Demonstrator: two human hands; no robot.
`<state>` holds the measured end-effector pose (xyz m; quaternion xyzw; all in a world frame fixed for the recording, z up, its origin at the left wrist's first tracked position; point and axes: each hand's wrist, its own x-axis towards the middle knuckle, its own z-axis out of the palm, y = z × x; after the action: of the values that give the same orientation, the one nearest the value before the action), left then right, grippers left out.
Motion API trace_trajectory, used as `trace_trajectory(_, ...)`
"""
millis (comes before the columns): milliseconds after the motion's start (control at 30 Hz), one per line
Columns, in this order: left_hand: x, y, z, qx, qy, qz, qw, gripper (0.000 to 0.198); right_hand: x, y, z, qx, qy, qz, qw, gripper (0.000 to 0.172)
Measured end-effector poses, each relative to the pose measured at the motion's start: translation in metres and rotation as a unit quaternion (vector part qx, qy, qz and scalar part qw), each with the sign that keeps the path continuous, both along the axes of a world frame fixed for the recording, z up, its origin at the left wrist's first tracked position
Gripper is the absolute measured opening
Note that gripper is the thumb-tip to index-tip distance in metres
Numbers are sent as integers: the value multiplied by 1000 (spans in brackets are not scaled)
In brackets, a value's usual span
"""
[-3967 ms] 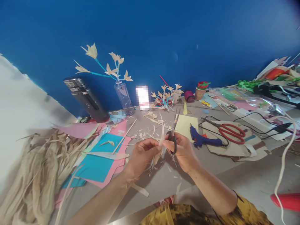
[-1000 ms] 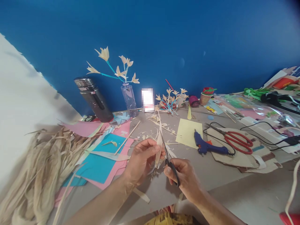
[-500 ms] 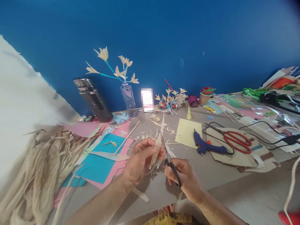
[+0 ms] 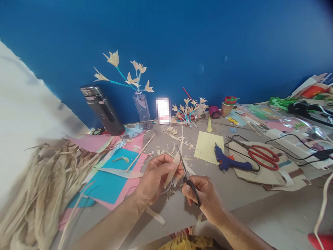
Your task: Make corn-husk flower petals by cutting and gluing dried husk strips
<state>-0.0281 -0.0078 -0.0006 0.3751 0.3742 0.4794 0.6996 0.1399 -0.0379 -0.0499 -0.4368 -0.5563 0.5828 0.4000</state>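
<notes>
Pinched between the fingers of my left hand (image 4: 158,175) is a pale husk strip (image 4: 176,160), pointing up and away. My right hand (image 4: 204,194) grips black-handled scissors (image 4: 193,189), whose blades lie along the right side of the strip, close to my left fingertips. Small pale scraps (image 4: 169,146) are scattered on the grey table (image 4: 179,211) beyond and beneath my hands. A cut strip (image 4: 156,216) lies below my left wrist.
At left are a husk bundle (image 4: 39,198), blue paper (image 4: 111,187) and a dark flask (image 4: 104,111). Flowers stand in a clear bottle (image 4: 142,109). To the right lie yellow paper (image 4: 205,146), a blue glue gun (image 4: 229,161) and red-handled scissors (image 4: 265,158).
The long upper part of the husk strip now appears separated along the scissor blades and leans slightly right. Both hands have stayed nearly in place.
</notes>
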Motion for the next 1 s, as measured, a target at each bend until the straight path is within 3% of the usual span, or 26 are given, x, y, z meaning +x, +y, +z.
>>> trace_trajectory(567, -21, 17, 0, 4, 100, -62, 993, 18, 26, -7, 5, -44, -37, 31, 998, 60)
trace_trajectory(833, -21, 17, 5, -3, 113, -77, 991, 25, 46, -9, 6, -39, -37, 122, 991, 64)
trace_trajectory(1000, -21, 16, 8, -15, 140, -122, 983, 26, 53, -7, 9, -53, -32, 165, 984, 63)
